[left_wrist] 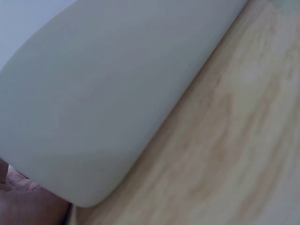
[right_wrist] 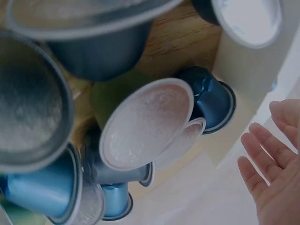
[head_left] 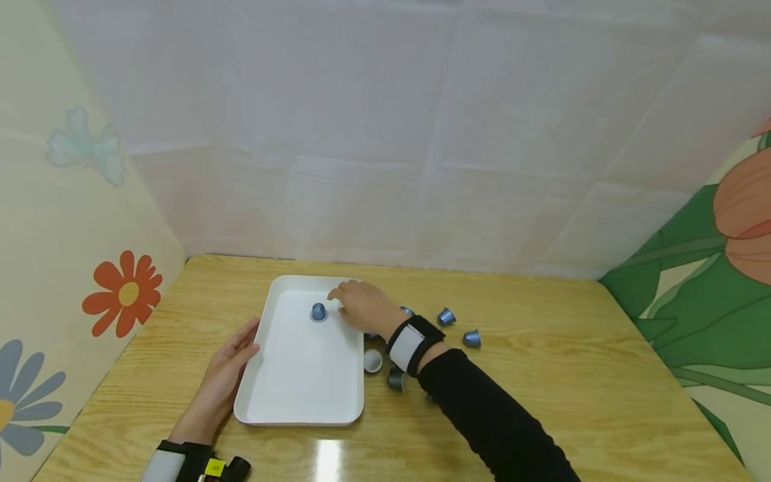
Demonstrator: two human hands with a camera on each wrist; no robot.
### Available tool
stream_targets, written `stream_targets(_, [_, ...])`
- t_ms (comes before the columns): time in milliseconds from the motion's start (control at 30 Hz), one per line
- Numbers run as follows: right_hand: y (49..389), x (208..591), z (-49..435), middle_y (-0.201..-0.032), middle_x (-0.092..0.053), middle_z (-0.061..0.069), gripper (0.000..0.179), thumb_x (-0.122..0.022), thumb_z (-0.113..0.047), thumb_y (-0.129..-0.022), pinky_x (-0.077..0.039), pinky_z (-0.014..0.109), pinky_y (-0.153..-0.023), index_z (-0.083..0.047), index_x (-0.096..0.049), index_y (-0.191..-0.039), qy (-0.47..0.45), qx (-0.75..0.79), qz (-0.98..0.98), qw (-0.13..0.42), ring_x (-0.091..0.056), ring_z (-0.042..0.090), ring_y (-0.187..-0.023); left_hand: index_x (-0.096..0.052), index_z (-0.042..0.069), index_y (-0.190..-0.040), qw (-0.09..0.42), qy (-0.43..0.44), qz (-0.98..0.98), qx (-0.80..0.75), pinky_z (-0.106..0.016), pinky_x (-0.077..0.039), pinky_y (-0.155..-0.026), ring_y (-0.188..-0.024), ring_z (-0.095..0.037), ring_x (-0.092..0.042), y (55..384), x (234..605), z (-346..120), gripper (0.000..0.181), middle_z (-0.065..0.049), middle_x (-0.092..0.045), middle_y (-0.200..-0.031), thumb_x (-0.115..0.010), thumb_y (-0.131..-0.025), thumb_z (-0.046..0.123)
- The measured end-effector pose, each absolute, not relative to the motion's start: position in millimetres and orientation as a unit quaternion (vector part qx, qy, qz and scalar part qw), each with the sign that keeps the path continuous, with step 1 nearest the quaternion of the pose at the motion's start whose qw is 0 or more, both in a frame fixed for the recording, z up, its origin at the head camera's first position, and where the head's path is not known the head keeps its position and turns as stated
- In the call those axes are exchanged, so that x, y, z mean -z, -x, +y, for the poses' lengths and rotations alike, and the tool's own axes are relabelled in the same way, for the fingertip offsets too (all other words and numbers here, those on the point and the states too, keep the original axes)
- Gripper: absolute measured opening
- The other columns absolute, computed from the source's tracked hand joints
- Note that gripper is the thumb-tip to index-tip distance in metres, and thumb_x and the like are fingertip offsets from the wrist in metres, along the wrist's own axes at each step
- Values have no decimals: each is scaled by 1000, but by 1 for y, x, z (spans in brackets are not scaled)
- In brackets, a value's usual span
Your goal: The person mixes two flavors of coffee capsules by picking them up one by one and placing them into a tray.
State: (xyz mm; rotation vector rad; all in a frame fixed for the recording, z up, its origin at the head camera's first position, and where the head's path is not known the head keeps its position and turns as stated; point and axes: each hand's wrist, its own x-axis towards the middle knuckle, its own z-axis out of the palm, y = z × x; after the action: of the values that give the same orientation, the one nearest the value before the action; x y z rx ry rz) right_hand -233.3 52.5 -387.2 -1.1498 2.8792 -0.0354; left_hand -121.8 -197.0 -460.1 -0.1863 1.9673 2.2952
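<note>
A white rectangular tray (head_left: 301, 395) lies on the wooden table. One blue coffee capsule (head_left: 318, 312) sits in its far half, with the rim down. My left hand (head_left: 225, 368) rests along the tray's left edge, fingers fairly straight and thumb at the rim. My right hand (head_left: 364, 309) reaches over the right rim, its fingertips just right of that capsule. In the right wrist view its fingers (right_wrist: 262, 159) are spread with nothing between them. Several more capsules, among them a dark blue one (right_wrist: 206, 101) by the tray's side, lie beneath the right wrist, partly hidden.
Two blue capsules lie farther right, one (head_left: 446, 316) behind the other (head_left: 472, 339). Against the tray's right side is a capsule with its pale lid up (head_left: 373, 361), and a darker capsule (head_left: 395, 380) lies nearer me. A white sheet (head_left: 385, 167) hangs behind the table (head_left: 572, 375).
</note>
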Motion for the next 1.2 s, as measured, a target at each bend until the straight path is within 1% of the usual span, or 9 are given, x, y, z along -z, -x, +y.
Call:
stream_targets(100, [234,386,57,-130,-61,6,35,-60,-16,-100,-48,33,-98,-12,-61,-134,355,39,934,26,-58,22,-117,-18,5,-158,56,62,648,-757,-7,-37,-95,-149,-23,-17,122,461,-197,59,-11,-17,-163,-44,-105,10])
stream_targets(200, [234,386,64,-132,-60,6,35,-59,-17,-100,-47,34,-99,-12,-61,-134,347,62,936,20,-57,22,-119,-18,5,-158,58,63,647,-757,-7,-38,-95,-148,-23,-17,122,460,-197,59,-11,-17,-163,-44,-105,10])
stream_targets(433, [229,380,83,-140,-55,8,39,-59,-21,-100,-43,39,-105,-13,-57,-138,311,105,944,21,-51,26,-129,-19,6,-158,60,68,655,-750,-10,-37,-99,-148,-22,-18,123,458,-197,59,-10,-17,-163,-44,-105,10])
stream_targets(633, [228,376,103,-143,-52,10,39,-57,-19,-101,-42,43,-106,-11,-55,-139,276,152,949,23,-47,28,-132,-19,5,-158,59,67,652,-753,-9,-36,-99,-148,-23,-17,122,458,-196,59,-10,-17,-163,-44,-105,9])
stream_targets(767, [227,372,119,-143,-51,13,40,-57,-20,-101,-39,45,-109,-7,-55,-139,250,176,952,34,-46,31,-133,-19,5,-158,57,68,653,-752,-8,-37,-97,-148,-24,-17,120,458,-195,58,-11,-17,-163,-44,-105,10])
stream_targets(967, [220,369,141,-143,-51,17,43,-57,-24,-102,-36,48,-111,-3,-54,-139,197,155,966,59,-45,34,-134,-18,4,-158,57,71,654,-751,-7,-37,-96,-148,-24,-16,120,458,-196,60,-11,-16,-163,-45,-105,10])
stream_targets(1033, [218,369,147,-143,-51,18,43,-57,-24,-101,-35,49,-111,-2,-54,-138,194,150,968,61,-45,35,-133,-19,5,-158,57,76,654,-751,-8,-37,-97,-148,-24,-17,120,458,-196,60,-10,-17,-164,-45,-105,11])
stream_targets(1200, [213,369,164,-143,-50,20,44,-55,-25,-103,-35,51,-111,-1,-52,-139,184,165,966,68,-45,37,-133,-20,8,-158,61,83,655,-749,-14,-34,-105,-148,-20,-18,121,458,-196,58,-7,-18,-164,-45,-105,12])
